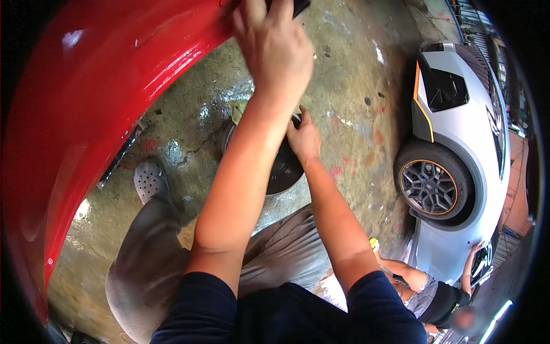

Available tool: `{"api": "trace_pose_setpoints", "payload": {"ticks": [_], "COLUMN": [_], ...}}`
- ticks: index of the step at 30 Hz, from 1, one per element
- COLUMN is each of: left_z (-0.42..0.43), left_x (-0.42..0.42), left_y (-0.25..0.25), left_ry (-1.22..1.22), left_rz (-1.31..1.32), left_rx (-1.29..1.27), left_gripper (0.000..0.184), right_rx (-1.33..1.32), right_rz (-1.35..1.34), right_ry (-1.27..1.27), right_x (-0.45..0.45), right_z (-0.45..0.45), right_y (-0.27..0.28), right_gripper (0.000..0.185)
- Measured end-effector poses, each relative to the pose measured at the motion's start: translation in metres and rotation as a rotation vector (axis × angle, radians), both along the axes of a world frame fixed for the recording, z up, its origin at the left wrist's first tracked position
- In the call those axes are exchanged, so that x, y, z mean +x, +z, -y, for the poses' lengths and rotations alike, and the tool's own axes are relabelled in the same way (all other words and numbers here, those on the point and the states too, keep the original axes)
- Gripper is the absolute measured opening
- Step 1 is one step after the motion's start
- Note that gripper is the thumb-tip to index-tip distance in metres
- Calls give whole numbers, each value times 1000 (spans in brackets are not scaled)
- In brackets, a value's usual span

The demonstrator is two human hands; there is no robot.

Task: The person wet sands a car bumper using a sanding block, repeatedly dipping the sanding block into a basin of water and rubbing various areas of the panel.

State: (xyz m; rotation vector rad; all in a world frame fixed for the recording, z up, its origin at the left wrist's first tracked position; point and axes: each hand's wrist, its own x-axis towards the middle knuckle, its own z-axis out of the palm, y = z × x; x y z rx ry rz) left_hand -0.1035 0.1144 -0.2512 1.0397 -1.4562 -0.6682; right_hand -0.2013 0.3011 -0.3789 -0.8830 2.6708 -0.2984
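Head cam, nearest: grey trousers (143, 264), soft creased cloth. R hand (305, 140) is at the rim of a dark round bucket (286, 172) on the floor past the knees; grip part-hidden, can't tell if clamped. Bucket looks smooth, prob. light unless full (contents too dark to read), slick if wet; best held by the rim. L hand (279, 54) is up top, blurred, fingers bent at a small dark thing (302, 6) beside the red car panel (114, 74); can't tell if they're closed round it. Dark thing's prob. light, best taken by its sides. Panel's glossy, curved, stiff, prob. easily scratched. Concrete floor (355, 74): blotchy, wet-shiny. Farther off, silver car (452, 129) w/ spoked wheel (432, 186), orange-edged, plus co-worker (438, 301) in a dark top.
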Motion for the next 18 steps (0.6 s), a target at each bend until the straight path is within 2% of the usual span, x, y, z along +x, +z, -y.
{"api": "trace_pose_setpoints", "payload": {"ticks": [2,5,7,9,12,15,18], "left_z": [1,-2,16,19,13,7,25], "left_x": [4,-12,-20,-17,-18,-23,-27], "left_y": [-21,-7,9,12,-15,-10,3], "left_ry": [-2,26,121,48,81,76,140], "left_rz": [73,-46,-49,-60,-96,-94,-123], "left_rx": [0,33,-193,-134,-172,-80,-168], "left_gripper": [45,44,41,41,41,42,43], "right_rx": [13,42,94,97,47,88,88], "right_rz": [-18,-11,3,5,-11,-14,-7], "right_ry": [9,-16,-26,-26,-18,-20,-25], "right_x": [0,3,3,1,3,4,5], "right_z": [4,-1,3,0,3,6,5], "right_y": [2,1,6,4,4,8,8], "right_gripper": [69,69,70,69,69,70,70]}}
